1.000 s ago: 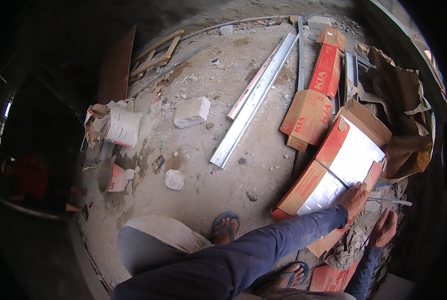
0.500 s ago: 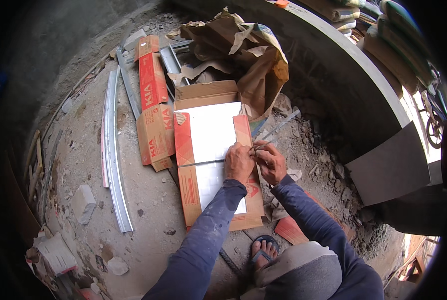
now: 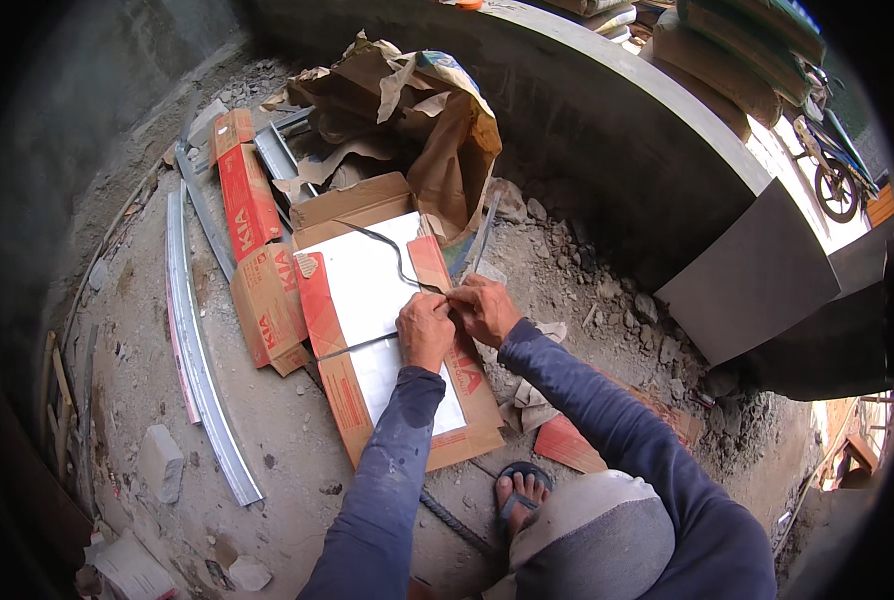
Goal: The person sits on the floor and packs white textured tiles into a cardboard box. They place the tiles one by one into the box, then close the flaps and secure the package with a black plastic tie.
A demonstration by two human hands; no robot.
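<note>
A red and brown cardboard box (image 3: 342,405) lies on the ground in front of me, holding a stack of white glossy tiles (image 3: 372,372). A thin dark strap (image 3: 359,347) runs across the tiles. Its loose end curls over the upper part of the white surface. At the box's right edge, my left hand (image 3: 425,332) has its fingers closed on the strap. Close beside it, my right hand (image 3: 485,308) pinches the same strap. The exact crossing of the strap between the fingertips is hidden.
Flattened red-brown cardboard (image 3: 250,210) and long metal channels (image 3: 207,340) lie to the left. A torn brown paper sack (image 3: 457,150) sits beyond the box. Rubble (image 3: 607,300) spreads to the right before a low concrete wall (image 3: 627,130). A grey panel (image 3: 752,280) leans at right.
The view has shifted, so the scene sits further left and tilted. The strap's loose end now shows over the upper tile surface. Both hands remain at the box's right edge.
</note>
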